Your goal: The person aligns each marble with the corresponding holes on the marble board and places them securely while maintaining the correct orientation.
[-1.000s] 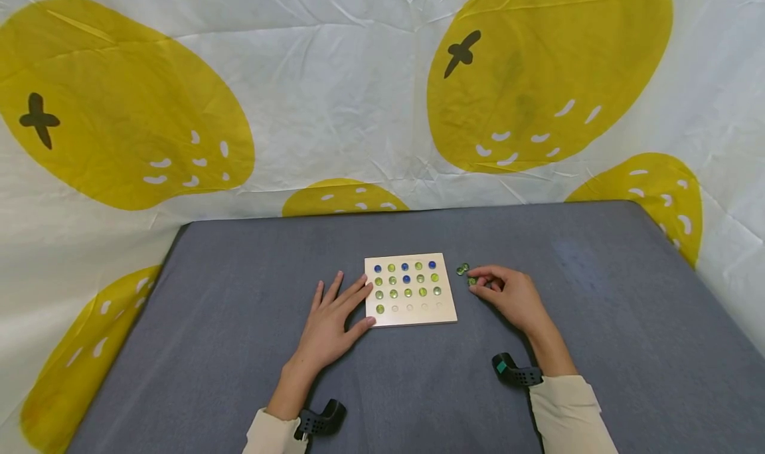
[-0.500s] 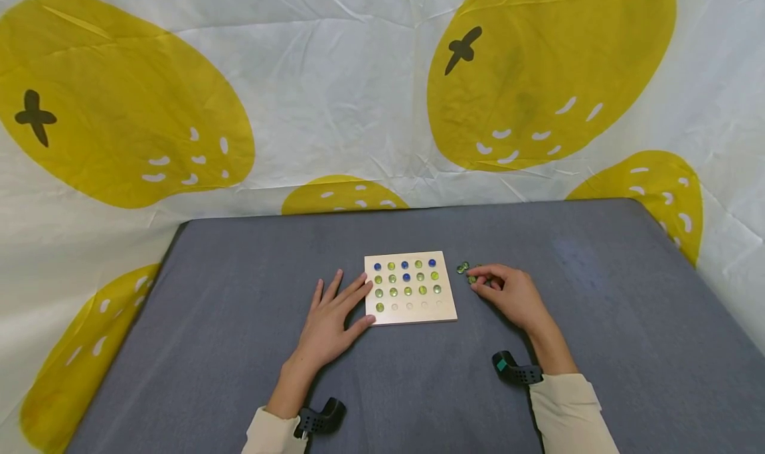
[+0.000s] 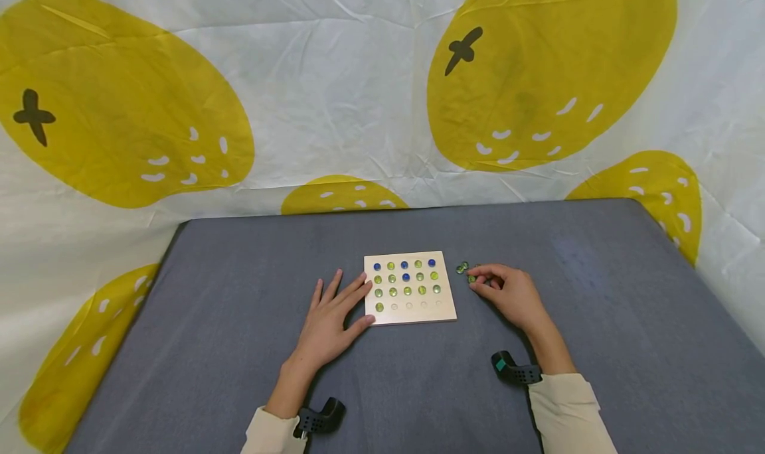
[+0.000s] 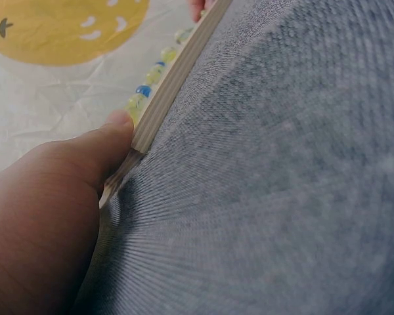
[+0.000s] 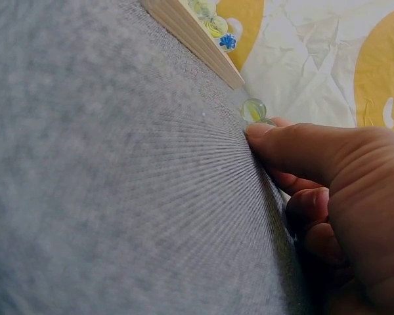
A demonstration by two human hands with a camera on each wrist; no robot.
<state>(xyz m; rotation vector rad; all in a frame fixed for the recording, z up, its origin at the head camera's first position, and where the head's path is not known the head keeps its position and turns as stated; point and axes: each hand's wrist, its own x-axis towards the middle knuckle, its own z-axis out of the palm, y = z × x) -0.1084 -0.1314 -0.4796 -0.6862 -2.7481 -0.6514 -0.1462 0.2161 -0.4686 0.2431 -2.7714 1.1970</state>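
A pale wooden board [image 3: 445,312] with rows of round hollows lies flat in the head view. Green-yellow marbles and a few blue marbles [image 3: 406,277] fill its upper rows, and one green marble [image 3: 379,307] sits at the left of the front row. Spread over the board's left edge, my left hand [image 3: 330,328] rests with straight fingers, its thumb at the near corner. To the right of the board, my right hand [image 3: 510,295] has thumb and forefinger curled round a green marble [image 3: 471,279]. Its other fingers are tucked in.
Loose green marbles [image 3: 462,267] lie beside the right fingertips, some partly hidden by the hand. Grey cloth [image 3: 239,295] covers the table. A white curtain [image 3: 335,95] with large yellow fruit shapes stands behind it. Both wrists wear black bands [image 3: 516,371].
The right thumb and forefinger have closed in slightly at the green marble. The left hand and the board stay in place; the head view has tilted very slightly.
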